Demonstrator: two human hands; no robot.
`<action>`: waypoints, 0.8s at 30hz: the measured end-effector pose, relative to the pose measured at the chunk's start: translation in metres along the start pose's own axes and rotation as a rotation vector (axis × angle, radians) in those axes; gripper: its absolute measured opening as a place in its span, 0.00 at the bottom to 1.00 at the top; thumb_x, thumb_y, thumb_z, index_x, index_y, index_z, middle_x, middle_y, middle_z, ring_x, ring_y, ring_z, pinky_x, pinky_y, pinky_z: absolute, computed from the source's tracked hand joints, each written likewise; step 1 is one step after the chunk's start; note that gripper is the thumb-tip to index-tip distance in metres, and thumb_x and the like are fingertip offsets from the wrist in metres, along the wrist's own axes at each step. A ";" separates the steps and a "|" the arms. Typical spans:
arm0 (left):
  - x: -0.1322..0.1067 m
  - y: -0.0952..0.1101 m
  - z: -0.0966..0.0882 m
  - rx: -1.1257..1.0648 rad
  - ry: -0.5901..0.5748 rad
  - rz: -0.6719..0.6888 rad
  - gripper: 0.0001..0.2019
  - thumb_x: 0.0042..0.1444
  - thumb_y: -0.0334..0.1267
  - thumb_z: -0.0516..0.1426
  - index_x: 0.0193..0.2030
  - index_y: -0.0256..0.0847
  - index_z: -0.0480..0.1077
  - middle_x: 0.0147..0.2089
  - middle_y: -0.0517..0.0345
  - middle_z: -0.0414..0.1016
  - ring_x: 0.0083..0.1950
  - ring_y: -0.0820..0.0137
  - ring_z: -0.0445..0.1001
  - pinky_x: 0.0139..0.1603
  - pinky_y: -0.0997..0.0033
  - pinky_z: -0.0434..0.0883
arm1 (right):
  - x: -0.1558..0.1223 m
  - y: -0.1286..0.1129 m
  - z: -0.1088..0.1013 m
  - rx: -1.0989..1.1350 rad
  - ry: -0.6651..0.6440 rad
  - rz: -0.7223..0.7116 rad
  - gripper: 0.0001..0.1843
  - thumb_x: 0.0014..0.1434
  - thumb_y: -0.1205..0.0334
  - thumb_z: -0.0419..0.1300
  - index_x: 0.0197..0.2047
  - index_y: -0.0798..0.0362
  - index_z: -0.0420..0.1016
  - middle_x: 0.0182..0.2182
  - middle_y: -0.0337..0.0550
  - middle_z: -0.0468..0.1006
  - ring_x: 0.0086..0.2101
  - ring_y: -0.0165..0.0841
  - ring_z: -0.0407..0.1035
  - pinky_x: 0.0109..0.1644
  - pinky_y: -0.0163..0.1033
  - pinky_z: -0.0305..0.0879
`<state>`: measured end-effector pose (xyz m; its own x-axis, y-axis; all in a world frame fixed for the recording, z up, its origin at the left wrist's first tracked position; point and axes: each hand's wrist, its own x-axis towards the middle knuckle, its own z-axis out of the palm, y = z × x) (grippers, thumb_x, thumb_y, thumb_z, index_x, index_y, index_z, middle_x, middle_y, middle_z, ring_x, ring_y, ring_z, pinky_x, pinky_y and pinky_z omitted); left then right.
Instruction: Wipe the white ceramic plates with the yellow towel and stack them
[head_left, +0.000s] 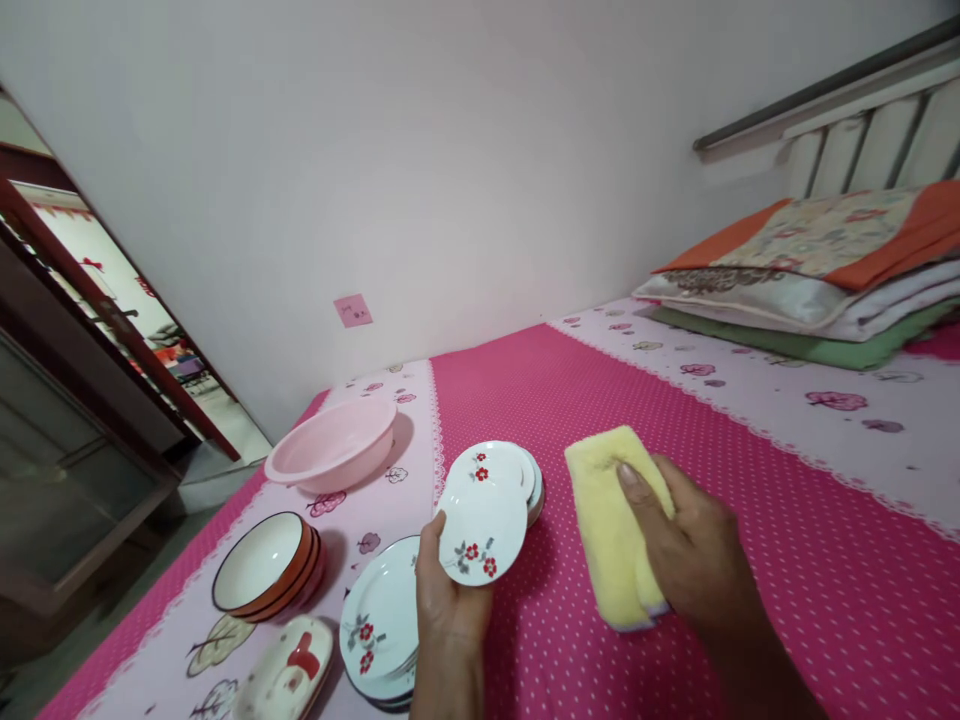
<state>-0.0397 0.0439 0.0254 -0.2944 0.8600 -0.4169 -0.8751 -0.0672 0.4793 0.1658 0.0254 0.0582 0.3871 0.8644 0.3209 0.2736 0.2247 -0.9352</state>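
Note:
My left hand (448, 610) grips a small white plate (484, 530) with red flowers by its left edge, thumb on the rim, tilted toward me. Behind it, partly hidden, a stack of similar small plates (491, 462) rests on the bedspread. In my right hand (686, 535) is a folded yellow cloth (611, 530), pinched with the thumb on top, apart from the plate. Left of my left wrist lies a pile of larger flowered plates (382, 620), partly covered by my arm.
The pink-and-white bedspread (502, 380) lies under everything. A pink basin (334, 450), stacked orange-brown bowls (262, 565) and a patterned dish (289, 675) stand at the left. Folded bedding (817, 270) is piled at the far right, against the wall (525, 180). A doorway opens at the left.

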 end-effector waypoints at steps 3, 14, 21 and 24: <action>0.014 -0.007 -0.020 0.004 -0.146 -0.042 0.23 0.64 0.38 0.54 0.64 0.39 0.71 0.47 0.47 0.86 0.50 0.57 0.83 0.58 0.56 0.77 | -0.003 0.003 0.011 -0.019 -0.039 -0.036 0.22 0.63 0.39 0.55 0.35 0.49 0.71 0.17 0.36 0.72 0.17 0.36 0.68 0.17 0.36 0.60; -0.012 0.001 -0.011 -0.185 -0.173 -0.159 0.21 0.67 0.50 0.51 0.57 0.44 0.78 0.55 0.49 0.82 0.62 0.55 0.76 0.65 0.51 0.71 | -0.031 -0.008 0.051 -0.067 0.030 -0.155 0.20 0.63 0.41 0.57 0.39 0.50 0.76 0.22 0.38 0.77 0.20 0.35 0.68 0.21 0.36 0.61; -0.018 0.000 -0.008 -0.237 -0.261 -0.136 0.22 0.67 0.52 0.51 0.56 0.44 0.78 0.54 0.49 0.83 0.62 0.54 0.76 0.66 0.51 0.70 | -0.050 -0.008 0.080 -0.064 -0.120 -0.209 0.20 0.62 0.45 0.60 0.49 0.50 0.76 0.41 0.47 0.83 0.38 0.41 0.77 0.41 0.42 0.72; -0.019 0.000 -0.008 -0.247 -0.284 -0.124 0.23 0.67 0.52 0.50 0.57 0.44 0.78 0.54 0.49 0.83 0.62 0.55 0.76 0.66 0.52 0.69 | -0.049 -0.008 0.083 -0.124 -0.196 -0.230 0.18 0.62 0.47 0.59 0.46 0.51 0.77 0.41 0.49 0.81 0.40 0.42 0.77 0.43 0.43 0.73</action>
<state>-0.0374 0.0236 0.0270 -0.0928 0.9726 -0.2133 -0.9737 -0.0439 0.2235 0.0721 0.0187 0.0374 0.1295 0.8700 0.4758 0.4442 0.3781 -0.8122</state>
